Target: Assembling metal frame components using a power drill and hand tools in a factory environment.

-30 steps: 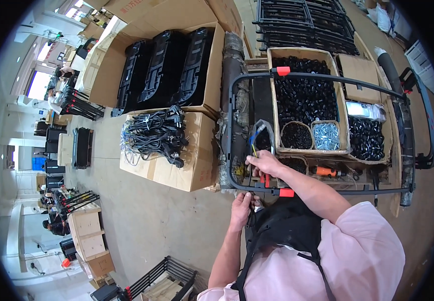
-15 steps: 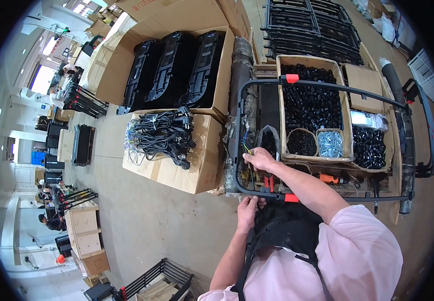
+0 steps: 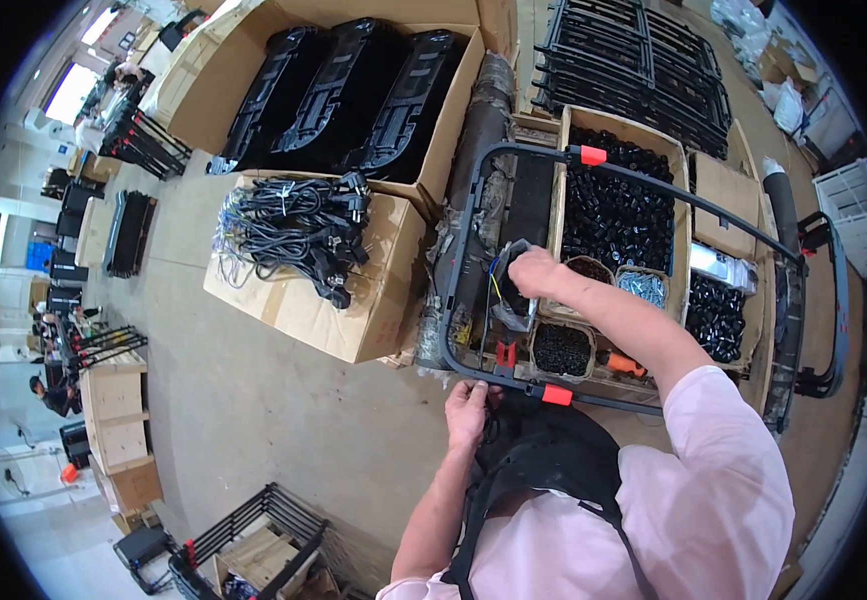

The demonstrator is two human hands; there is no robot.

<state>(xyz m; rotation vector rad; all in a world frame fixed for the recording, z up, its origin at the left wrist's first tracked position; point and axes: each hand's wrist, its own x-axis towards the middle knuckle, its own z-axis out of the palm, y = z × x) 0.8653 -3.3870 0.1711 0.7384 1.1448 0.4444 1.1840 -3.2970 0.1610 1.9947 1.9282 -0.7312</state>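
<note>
A black tubular frame (image 3: 460,240) with red clips (image 3: 556,395) lies across the bins in front of me. At its near left corner, my left hand (image 3: 467,412) pinches a black cable by the rail; a dark loop of it hangs below the fingers. Bare blue and yellow-green wire ends (image 3: 495,276) stick up inside the frame. My right hand (image 3: 533,270) reaches over the near rail into a grey plastic bag (image 3: 515,318). The fingers of that hand are hidden in the bag's mouth. Red-handled pliers (image 3: 505,354) stand just inside the near rail.
Left of the frame, bundled power cords (image 3: 298,235) lie on a carton (image 3: 373,300). Behind is a box of black moulded housings (image 3: 353,100). Bins hold black plastic parts (image 3: 618,200), silver screws (image 3: 641,287) and dark screws (image 3: 561,350). More black frames (image 3: 643,60) are stacked beyond.
My right hand has left the coloured wires and moved right and away into the plastic bag. My left hand stays at the near rail. The whole view has shifted slightly.
</note>
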